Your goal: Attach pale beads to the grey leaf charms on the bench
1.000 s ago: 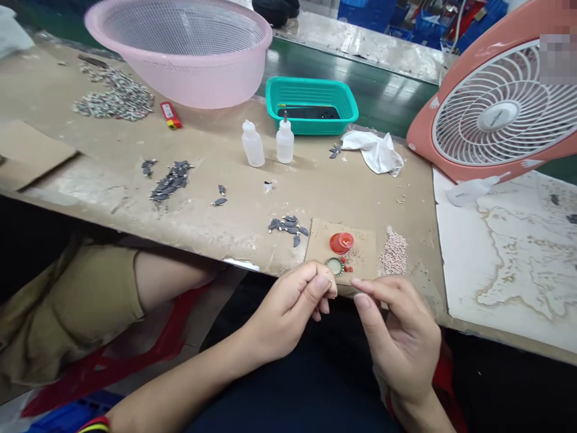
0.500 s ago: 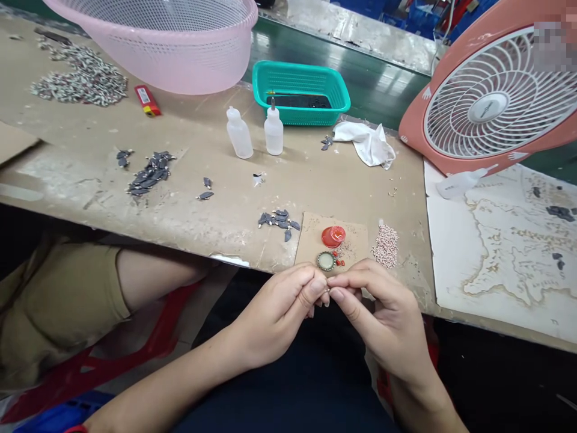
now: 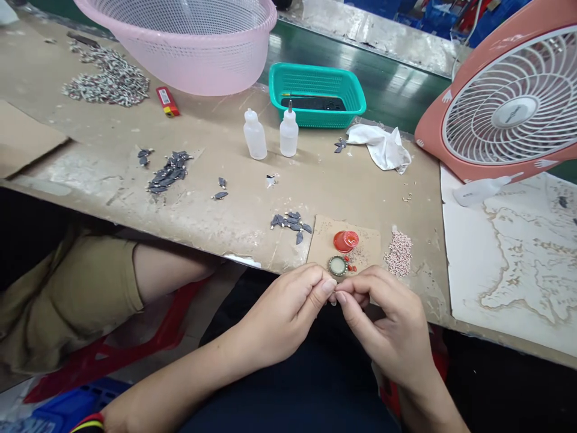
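My left hand (image 3: 295, 310) is closed in a pinch, thumb against the fingers, at the table's front edge. Its fingertips meet those of my right hand (image 3: 385, 319), which is also pinched. Whatever lies between them is too small and covered to make out. Just beyond my fingers are a crimped bottle cap (image 3: 338, 266), a few small red pieces (image 3: 351, 267) and a red cap-like cup (image 3: 345, 241) on a square of cardboard (image 3: 324, 231). To the right is a heap of tiny pinkish beads (image 3: 399, 254); to the left, several dark leaf-shaped pieces (image 3: 292, 224).
Two squeeze bottles (image 3: 255, 135) stand before a green basket (image 3: 318, 119) holding a phone. A pink basket (image 3: 193, 60), a lighter (image 3: 167, 101), a white cloth (image 3: 381, 147) and an orange fan (image 3: 433, 129) line the back. Another person's leg (image 3: 175, 273) is at left.
The whole view has shifted, so the table's things appear farther right. My hands stay pinched together at the table edge, with only slight finger movement.
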`<state>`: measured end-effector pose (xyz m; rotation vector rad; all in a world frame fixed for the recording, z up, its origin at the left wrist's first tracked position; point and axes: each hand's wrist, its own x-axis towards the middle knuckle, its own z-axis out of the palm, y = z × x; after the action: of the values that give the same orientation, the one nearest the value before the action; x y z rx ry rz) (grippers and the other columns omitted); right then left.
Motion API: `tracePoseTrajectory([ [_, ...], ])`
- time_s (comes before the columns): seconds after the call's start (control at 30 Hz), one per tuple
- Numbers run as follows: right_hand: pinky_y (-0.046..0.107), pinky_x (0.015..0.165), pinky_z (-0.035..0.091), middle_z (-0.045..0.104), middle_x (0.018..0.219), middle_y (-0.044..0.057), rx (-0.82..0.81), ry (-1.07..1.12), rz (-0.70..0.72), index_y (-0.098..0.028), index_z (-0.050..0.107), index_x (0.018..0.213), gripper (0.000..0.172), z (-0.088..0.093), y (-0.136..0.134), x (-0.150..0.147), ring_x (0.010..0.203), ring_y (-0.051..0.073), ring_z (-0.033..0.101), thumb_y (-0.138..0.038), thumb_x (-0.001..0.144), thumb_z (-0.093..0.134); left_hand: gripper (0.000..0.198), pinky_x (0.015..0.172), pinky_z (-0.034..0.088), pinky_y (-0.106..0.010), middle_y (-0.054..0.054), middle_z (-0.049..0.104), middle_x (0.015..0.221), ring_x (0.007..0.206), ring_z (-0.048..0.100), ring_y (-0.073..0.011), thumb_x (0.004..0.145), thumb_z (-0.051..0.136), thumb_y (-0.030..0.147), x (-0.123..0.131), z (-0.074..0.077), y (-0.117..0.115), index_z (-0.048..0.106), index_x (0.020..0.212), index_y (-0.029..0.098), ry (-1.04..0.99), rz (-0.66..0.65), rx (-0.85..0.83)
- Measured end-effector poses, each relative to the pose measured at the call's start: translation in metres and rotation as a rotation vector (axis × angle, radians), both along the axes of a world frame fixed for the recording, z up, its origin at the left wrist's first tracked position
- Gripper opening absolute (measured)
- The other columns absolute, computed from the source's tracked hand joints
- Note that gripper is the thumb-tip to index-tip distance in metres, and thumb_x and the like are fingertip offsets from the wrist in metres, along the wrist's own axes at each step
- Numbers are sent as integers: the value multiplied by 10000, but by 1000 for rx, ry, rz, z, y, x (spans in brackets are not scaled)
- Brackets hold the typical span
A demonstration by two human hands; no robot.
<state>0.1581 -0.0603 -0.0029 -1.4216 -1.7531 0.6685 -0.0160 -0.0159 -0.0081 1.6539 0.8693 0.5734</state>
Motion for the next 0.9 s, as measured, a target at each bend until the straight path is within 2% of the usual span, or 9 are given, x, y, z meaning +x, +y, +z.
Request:
tracePoseTrajectory([
  [0.07,235,577,460,591,734,-35,-10,5,-60,-222,639,817,87,-2,2,-2,638,99,538,-150,867,631,337,687,425,-255,4,570,754,725,547,-134,1044,409,314,-2,-1,4,515,749,189,24,3,43],
  [0.13,240,574,447,573,716,-37,-15,30,-148,-226,635,802,87,-4,4,-2,627,103,522,-181,877,625,287,692,440,-264,-7,607,787,744,572,-146,1026,454,319,-9,-5,12,567,794,192,83,68,147],
  [0.23,245,572,428,576,725,-35,-25,91,-299,-233,654,831,71,-10,9,5,632,108,517,-245,896,628,168,760,459,-310,-38,660,885,847,608,-197,977,556,331,-23,-16,31,641,916,199,323,366,451],
  [0.3,251,577,420,572,722,-33,-29,111,-369,-229,666,838,92,-14,13,11,636,111,512,-288,901,635,184,796,457,-360,-68,679,975,945,608,-259,939,613,363,-33,-24,43,667,1003,199,563,544,618],
  [0.4,261,593,417,579,719,-29,-49,114,-420,-220,674,832,143,-20,21,18,644,114,515,-335,905,634,230,789,450,-399,-75,682,1013,989,595,-313,915,635,398,-42,-32,56,690,1051,219,792,582,674],
  [0.53,260,571,400,566,695,-32,-102,82,-447,-214,678,839,184,-21,29,21,614,111,491,-373,910,620,132,796,458,-384,-40,684,957,945,605,-283,922,624,352,-47,-36,62,695,937,242,746,540,666],
  [0.67,265,561,392,562,703,-22,-85,-41,-444,-206,691,837,186,-20,35,22,601,113,470,-361,907,616,96,823,460,-369,-37,694,953,937,615,-268,931,591,305,-53,-39,64,657,915,236,671,523,676],
  [0.77,275,581,402,568,713,-15,-39,-154,-423,-204,693,836,173,-20,38,23,603,117,472,-340,908,613,82,816,474,-350,-38,694,917,881,636,-238,929,581,275,-58,-42,64,639,942,219,570,558,635],
  [0.9,288,594,416,585,714,-9,2,-262,-409,-203,685,839,173,-22,41,24,603,126,494,-337,911,603,84,702,502,-280,-22,694,889,714,622,-161,905,620,261,-63,-40,61,658,951,203,390,652,502],
])
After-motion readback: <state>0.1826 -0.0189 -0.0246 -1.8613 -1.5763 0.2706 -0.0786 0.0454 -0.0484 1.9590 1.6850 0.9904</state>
